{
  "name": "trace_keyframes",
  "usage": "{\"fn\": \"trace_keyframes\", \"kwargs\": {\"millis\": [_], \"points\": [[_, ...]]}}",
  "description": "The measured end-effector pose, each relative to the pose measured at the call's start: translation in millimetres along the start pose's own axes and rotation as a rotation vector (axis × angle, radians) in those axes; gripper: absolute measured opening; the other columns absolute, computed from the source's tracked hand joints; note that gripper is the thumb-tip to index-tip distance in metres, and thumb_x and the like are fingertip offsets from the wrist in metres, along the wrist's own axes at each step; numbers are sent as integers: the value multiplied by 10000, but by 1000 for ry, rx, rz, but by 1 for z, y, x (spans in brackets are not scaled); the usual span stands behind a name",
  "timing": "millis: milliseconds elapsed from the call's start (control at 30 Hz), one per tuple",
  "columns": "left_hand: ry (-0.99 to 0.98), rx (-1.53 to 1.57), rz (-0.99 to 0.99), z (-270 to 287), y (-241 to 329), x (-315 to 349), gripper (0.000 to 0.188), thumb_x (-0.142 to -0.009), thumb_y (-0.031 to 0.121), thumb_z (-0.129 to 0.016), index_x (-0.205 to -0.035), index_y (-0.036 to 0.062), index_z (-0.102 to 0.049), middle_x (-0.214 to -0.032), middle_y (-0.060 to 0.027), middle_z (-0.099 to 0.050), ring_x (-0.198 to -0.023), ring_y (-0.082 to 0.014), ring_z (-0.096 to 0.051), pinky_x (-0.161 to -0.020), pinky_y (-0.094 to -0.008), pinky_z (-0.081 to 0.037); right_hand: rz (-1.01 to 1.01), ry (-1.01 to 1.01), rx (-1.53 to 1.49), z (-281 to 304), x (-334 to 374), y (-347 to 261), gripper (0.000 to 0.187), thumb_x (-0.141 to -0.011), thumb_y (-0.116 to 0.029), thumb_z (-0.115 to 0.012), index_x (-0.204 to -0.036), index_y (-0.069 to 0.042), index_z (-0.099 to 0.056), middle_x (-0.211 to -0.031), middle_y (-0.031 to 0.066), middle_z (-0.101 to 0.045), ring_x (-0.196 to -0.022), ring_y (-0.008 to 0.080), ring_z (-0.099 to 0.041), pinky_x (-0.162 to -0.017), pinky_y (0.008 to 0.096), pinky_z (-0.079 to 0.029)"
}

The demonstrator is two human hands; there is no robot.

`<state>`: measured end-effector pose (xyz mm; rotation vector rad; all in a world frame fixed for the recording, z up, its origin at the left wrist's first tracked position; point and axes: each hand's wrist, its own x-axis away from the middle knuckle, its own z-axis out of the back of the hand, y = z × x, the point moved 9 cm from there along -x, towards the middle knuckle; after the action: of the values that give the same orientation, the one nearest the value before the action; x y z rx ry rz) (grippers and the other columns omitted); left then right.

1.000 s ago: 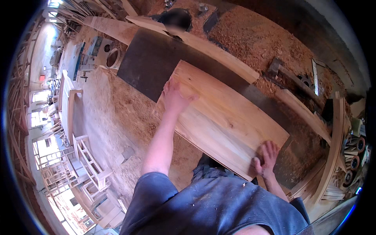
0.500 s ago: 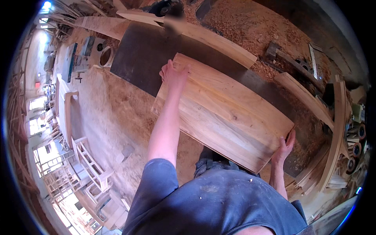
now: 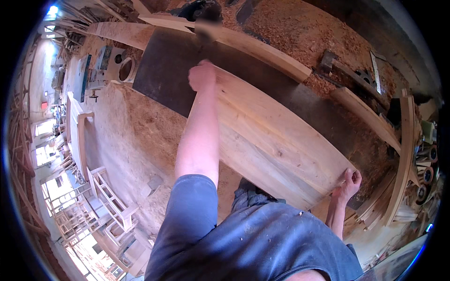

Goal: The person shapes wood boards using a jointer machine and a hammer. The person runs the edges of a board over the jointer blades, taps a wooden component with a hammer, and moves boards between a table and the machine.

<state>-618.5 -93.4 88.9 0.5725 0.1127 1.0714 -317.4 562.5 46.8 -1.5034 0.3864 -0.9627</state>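
I hold a wide wooden panel [image 3: 276, 147], pale with lengthwise bands and a few small knots, over a dark flat machine table [image 3: 161, 70]. My left hand [image 3: 201, 76] is closed on the panel's far left corner, its fingers partly hidden behind the wrist. At the right end, my right hand [image 3: 347, 183] is closed on the short edge, with the fingers curled. The near side of the panel reaches back to my waist. A long wooden board [image 3: 262, 49] stands along the table's far side, and a dark blurred part [image 3: 206, 28] sits at it.
Wood shavings [image 3: 300, 33] are heaped beyond the table. Several boards [image 3: 370, 119] lean at the right, near a stack of lumber [image 3: 401, 159]. Sawdust covers the floor [image 3: 150, 122] at the left, where wooden frames [image 3: 110, 194] stand. A round opening [image 3: 125, 69] shows beside the table.
The panel has tilted, its far right edge shifting outward. My left hand has moved up slightly and rolled over the corner; my right hand has moved a little right and changed its finger position.
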Motion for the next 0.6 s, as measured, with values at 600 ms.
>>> {"fn": "trace_keyframes", "kwargs": {"millis": [600], "points": [[-164, -319, -619, 11, -83, 100, 825, -810, 427, -819, -1444, -13, -526, -1580, -209, -358, -1414, -411, -323, -1190, -516, -285, 1056, -862, 980, -98, 61, -24, 645, -874, -278, -660, -1458, -37, -526, -1573, 184, -453, -1488, 399, -369, -1221, 570, -235]]}}
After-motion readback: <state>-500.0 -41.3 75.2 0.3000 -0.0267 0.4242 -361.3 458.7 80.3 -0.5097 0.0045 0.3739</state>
